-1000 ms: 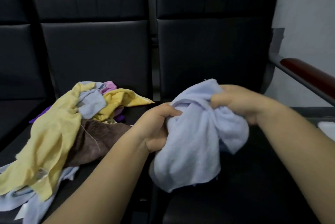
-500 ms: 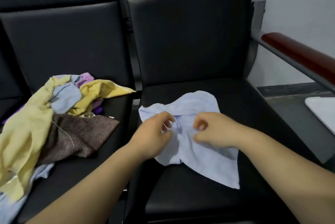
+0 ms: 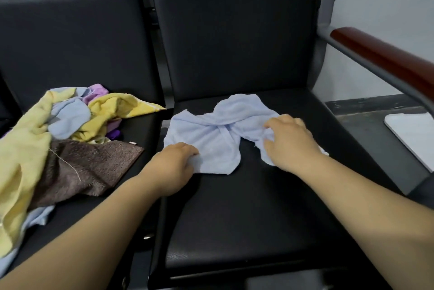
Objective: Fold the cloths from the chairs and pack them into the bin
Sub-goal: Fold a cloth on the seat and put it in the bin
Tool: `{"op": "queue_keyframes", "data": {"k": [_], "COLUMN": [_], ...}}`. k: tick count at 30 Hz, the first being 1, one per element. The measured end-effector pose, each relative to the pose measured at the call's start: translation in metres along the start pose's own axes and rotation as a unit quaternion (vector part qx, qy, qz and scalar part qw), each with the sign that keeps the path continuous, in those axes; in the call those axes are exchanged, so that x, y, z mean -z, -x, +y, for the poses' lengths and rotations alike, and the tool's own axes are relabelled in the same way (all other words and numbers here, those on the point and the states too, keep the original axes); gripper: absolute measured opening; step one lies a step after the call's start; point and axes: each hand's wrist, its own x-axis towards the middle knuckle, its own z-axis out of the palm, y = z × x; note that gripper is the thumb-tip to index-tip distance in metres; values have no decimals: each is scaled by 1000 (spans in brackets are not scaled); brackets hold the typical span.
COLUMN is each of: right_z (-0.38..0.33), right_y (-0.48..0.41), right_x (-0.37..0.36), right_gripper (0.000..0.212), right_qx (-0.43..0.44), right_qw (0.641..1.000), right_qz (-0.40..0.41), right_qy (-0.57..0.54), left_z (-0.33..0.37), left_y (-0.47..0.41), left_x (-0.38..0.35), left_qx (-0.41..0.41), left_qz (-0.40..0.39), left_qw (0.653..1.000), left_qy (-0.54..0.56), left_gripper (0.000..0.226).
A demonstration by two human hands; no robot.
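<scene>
Head view: light-blue cloth (image 3: 218,134) lying crumpled and twisted at middle on right chair seat (image 3: 246,214), toward seat's rear-left part. Left hand (image 3: 173,165) pinching cloth's near-left corner, fingers curled round edge. Right hand (image 3: 288,141) gripping cloth's right part, bent fingers digging into fabric. Pile of cloths (image 3: 35,130) — yellow, blue, purple — sitting on left chair seat (image 3: 77,224). Brown cloth (image 3: 94,167) lying at pile's near side, reaching toward that seat's right edge. Red-brown armrest (image 3: 387,59) running along right side — white flat object (image 3: 418,139) lying below it, partly cut off.
</scene>
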Motion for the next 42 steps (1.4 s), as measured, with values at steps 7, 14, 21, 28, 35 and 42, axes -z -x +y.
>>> {"op": "queue_keyframes", "data": {"k": [7, 14, 21, 28, 35, 42], "right_z": [-27, -21, -45, -26, -28, -64], "right_y": [15, 9, 14, -11, -1, 10], "right_x": [-17, -6, -10, -1, -3, -7], "right_gripper": [48, 57, 28, 18, 15, 16], "right_qx": [150, 82, 139, -135, 41, 110], "right_qw": [966, 981, 974, 791, 988, 968], "right_qz": [-209, -168, -153, -245, -119, -161], "right_qy": [20, 55, -93, -544, -90, -159], "left_z": [12, 7, 29, 19, 10, 19], "left_y": [10, 7, 3, 12, 9, 8], "left_x": [0, -3, 16, 33, 29, 35], "left_qx": [-24, -36, 83, 129, 199, 148], "left_qz": [-42, 25, 64, -106, -70, -99], "left_qw": [998, 998, 900, 773, 777, 753], "left_qy": [31, 40, 424, 612, 593, 633], "left_gripper": [53, 18, 8, 20, 27, 36]}}
